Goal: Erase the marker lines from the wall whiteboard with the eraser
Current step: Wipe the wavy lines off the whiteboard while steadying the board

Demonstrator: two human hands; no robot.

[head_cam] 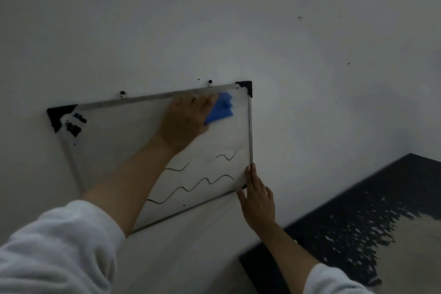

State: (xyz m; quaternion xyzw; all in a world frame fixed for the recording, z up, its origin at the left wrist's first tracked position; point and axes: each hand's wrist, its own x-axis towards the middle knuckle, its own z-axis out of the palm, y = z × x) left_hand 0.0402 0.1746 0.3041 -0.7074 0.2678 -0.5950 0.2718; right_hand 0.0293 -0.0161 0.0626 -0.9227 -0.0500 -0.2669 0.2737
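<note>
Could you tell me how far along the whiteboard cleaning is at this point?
Partly done. The upper half of the whiteboard looks free of lines. The left hand is pressing the blue eraser near the top right corner, while the right hand steadies the lower right corner. Left: the wavy marker lines across the lower half.

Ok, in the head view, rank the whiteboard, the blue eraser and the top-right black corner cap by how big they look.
1. whiteboard, by far the largest.
2. eraser, partly covered by the left hand.
3. corner cap, smallest, though the blurred eraser makes that gap less sure.
</note>
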